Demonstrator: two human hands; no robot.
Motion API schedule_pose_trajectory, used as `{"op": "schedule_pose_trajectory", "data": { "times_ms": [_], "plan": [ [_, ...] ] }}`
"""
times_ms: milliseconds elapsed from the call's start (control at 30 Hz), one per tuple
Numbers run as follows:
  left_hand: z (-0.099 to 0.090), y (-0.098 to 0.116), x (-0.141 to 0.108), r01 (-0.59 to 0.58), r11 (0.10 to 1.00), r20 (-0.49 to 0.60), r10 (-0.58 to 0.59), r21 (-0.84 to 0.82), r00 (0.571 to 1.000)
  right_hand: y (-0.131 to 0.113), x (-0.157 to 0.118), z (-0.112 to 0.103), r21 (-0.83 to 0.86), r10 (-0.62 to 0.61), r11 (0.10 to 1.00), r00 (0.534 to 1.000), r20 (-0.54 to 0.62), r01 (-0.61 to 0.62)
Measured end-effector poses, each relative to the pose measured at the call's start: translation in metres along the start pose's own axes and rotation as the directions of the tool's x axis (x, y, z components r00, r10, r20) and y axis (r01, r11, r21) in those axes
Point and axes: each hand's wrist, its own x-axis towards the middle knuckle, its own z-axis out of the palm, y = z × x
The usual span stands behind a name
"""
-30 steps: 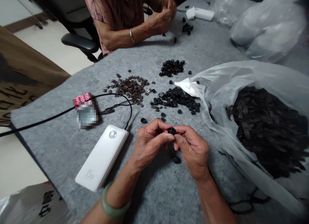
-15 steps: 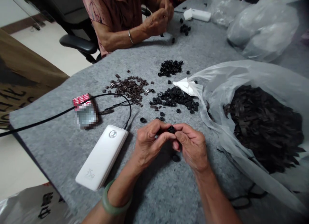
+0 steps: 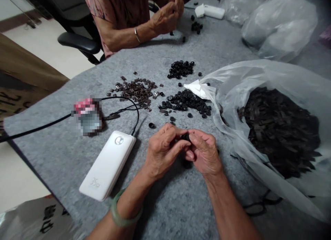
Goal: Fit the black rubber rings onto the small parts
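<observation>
Grey felt (image 3: 144, 60) covers our table, with a clear plastic bag (image 3: 258, 74) of dark strips (image 3: 279, 129) to the right and a white power bank (image 3: 107, 166) just beside our hands. Our left hand (image 3: 164, 152) and right hand (image 3: 204, 152) have closed in further since a moment ago, pinching together a small black piece (image 3: 185, 137), now mostly hidden between them, held just above the felt.
</observation>
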Motion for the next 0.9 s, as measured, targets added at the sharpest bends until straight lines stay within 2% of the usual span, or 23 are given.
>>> {"op": "schedule_pose_trajectory", "data": {
  "times_ms": [200,367,533,667,733,900],
  "plan": [
    [0.0019,0.0000,0.0000,0.089,0.988,-0.004,-0.090,-0.129,0.996,-0.0007,-0.0022,0.0064,0.118,0.041,0.992,0.999,-0.006,-0.040],
    [0.0040,0.0012,-0.0010,0.141,0.978,-0.016,-0.145,-0.156,0.989,0.0003,-0.0027,0.0085,0.108,0.043,0.993,0.999,-0.024,-0.040],
    [0.0026,0.0007,-0.0005,0.075,0.993,-0.006,-0.075,-0.094,0.997,0.0038,-0.0017,0.0064,0.066,0.029,0.997,1.000,-0.012,-0.028],
    [0.0030,-0.0023,0.0001,-0.015,0.998,-0.011,0.014,-0.060,1.000,0.0027,-0.0006,0.0049,0.082,0.076,0.994,0.997,0.014,-0.076],
    [0.0024,-0.0035,0.0008,-0.024,0.997,-0.003,0.024,-0.076,1.000,0.0017,0.0000,0.0045,0.117,0.104,0.988,0.995,0.005,-0.104],
    [-0.0029,-0.0009,0.0047,0.146,0.973,0.110,-0.127,-0.180,0.986,0.0023,0.0024,0.0033,0.194,0.127,0.973,0.992,-0.012,-0.122]
  ]
}}
